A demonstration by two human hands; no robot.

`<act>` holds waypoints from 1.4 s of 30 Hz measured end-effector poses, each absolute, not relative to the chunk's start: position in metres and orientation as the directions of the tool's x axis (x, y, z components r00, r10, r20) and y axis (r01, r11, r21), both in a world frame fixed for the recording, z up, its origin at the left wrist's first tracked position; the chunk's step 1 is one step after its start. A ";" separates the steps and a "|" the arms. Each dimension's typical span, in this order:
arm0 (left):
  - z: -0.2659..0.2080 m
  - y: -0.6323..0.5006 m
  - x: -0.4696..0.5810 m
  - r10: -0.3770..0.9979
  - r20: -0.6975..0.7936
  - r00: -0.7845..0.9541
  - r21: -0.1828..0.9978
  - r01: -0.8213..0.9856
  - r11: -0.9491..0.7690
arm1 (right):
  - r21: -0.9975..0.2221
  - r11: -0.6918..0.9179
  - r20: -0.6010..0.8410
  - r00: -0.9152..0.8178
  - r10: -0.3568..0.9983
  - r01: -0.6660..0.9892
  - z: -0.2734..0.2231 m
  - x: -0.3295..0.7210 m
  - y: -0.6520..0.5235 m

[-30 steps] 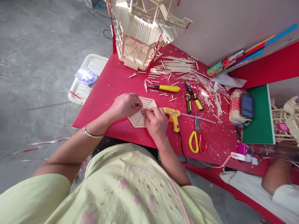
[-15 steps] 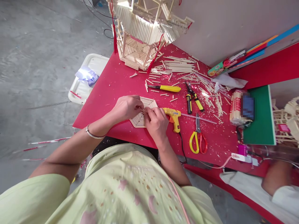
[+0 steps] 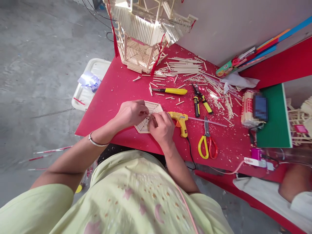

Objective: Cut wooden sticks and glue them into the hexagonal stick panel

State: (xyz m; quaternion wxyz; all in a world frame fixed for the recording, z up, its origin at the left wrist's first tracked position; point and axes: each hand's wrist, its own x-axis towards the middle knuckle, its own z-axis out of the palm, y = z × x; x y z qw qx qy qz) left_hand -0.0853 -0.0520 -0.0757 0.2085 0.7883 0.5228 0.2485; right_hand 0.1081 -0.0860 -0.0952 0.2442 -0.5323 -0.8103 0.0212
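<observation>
A flat hexagon panel [image 3: 151, 108] made of thin wooden sticks lies on the red table [image 3: 117, 87]. My left hand [image 3: 131, 112] rests on its left part with fingers curled, pinching at the middle of the panel. My right hand [image 3: 162, 126] covers its right part, fingertips meeting the left hand's at the centre; a small stick seems to be pressed there, but I cannot see it clearly. A yellow glue gun [image 3: 179, 120] lies just right of my right hand.
A tall stick-built lantern model [image 3: 143, 32] stands at the table's far end. Loose sticks [image 3: 185, 67], a yellow knife [image 3: 172, 91], pliers [image 3: 201, 101] and yellow-red scissors [image 3: 207, 144] lie to the right. A white bin [image 3: 90, 83] stands left of the table. Another person's arm [image 3: 293, 188] is at lower right.
Both hands stay on the hexagon panel; my right hand's fingers have shifted slightly toward me. The view has drifted a little.
</observation>
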 end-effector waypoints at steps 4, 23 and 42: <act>-0.073 -0.054 -0.083 0.923 0.184 0.337 0.568 0.730 -0.379 | -0.343 0.416 0.420 -0.259 0.870 0.842 -0.093 0.112 -0.090; -0.077 -0.062 -0.078 0.892 0.207 0.402 0.370 0.812 -0.452 | -0.298 0.412 0.331 -0.311 0.891 0.861 -0.103 0.116 -0.102; -0.067 -0.059 -0.076 0.951 0.092 0.296 0.489 0.818 -0.302 | -0.387 0.413 0.220 -0.353 0.909 0.824 -0.096 0.120 -0.105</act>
